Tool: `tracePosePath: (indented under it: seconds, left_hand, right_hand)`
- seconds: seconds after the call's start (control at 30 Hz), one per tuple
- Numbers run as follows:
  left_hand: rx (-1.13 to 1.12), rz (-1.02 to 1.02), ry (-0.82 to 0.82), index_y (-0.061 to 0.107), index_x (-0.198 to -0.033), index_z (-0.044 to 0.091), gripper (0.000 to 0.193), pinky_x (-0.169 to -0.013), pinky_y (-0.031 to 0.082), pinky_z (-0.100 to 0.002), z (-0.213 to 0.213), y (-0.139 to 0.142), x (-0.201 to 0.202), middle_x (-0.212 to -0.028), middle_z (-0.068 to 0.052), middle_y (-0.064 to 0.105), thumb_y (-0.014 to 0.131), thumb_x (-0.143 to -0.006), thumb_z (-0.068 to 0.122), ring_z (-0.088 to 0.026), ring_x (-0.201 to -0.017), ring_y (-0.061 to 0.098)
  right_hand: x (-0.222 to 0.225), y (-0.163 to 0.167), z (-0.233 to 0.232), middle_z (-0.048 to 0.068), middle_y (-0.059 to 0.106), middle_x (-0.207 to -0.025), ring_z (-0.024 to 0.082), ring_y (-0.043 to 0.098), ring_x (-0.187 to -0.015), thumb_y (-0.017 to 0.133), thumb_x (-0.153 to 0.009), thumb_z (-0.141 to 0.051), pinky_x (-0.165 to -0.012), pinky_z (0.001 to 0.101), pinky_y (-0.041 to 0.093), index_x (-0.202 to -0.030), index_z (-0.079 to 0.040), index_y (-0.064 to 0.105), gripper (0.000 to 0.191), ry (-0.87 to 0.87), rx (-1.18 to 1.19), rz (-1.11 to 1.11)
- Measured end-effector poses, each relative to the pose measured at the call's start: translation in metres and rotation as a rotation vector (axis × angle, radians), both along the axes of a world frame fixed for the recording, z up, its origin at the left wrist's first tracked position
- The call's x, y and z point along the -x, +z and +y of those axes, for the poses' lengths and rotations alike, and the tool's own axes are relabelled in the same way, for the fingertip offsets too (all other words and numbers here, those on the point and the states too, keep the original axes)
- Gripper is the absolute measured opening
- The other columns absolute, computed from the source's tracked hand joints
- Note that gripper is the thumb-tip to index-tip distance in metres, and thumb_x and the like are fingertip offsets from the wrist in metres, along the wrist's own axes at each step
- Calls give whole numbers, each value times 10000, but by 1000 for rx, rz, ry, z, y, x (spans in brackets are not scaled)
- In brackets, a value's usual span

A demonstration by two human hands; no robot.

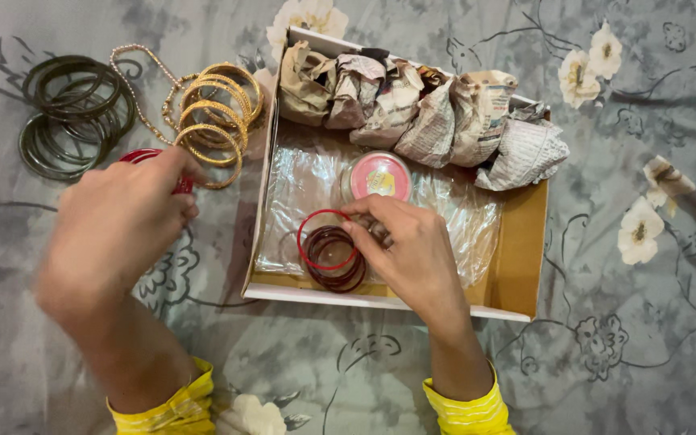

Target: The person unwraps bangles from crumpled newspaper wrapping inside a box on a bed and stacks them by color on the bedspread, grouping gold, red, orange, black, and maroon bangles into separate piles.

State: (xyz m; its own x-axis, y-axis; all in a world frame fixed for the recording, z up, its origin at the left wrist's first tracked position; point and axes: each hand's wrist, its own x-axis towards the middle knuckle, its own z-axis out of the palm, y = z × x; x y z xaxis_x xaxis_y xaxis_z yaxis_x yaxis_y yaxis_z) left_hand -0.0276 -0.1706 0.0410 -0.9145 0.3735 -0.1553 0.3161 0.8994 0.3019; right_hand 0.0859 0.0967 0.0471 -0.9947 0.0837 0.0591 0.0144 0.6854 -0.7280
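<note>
Inside the cardboard box (525,242), my right hand (408,250) pinches a red bangle (325,239) while my left hand (118,229) grips red bangles (142,157) outside.

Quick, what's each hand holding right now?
Left hand: closed on red bangles.
Right hand: pinching a red bangle in the box.
</note>
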Motion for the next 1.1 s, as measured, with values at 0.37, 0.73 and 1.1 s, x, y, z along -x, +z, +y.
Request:
tracePosePath:
  seconds: [0.37, 0.73, 1.1]
  left_hand:
    - [104, -5, -24, 791, -977, 281, 222, -727, 570, -474, 10, -9, 6, -955, -58, 762, 696, -793, 202, -316, -887, 725]
    - [210, -73, 50, 758, -1080, 320, 297, -658, 556, -489, 12, 11, 3, -874, -82, 756, 745, -793, 393, -349, -809, 719]
    - [75, 204, -6, 667, -1149, 167, 205, -566, 509, -513, 4, 21, -14, -766, -127, 719, 610, -969, 247, -370, -689, 686]
  right_hand:
    - [0, -3, -1, 94, 771, -898, 166, 766, -748, 771, -885, -103, -636, 292, 596, -1039, -39, 736, 170, 27, -46, 74]
    - [-2, 1, -5, 80, 772, -886, 137, 735, -669, 798, -880, -89, -597, 271, 561, -1009, -32, 750, 149, -65, -42, 120]
    - [-18, 7, -13, 91, 721, -906, 111, 727, -709, 779, -938, 6, -622, 224, 572, -1035, 20, 691, 132, -153, 102, 415]
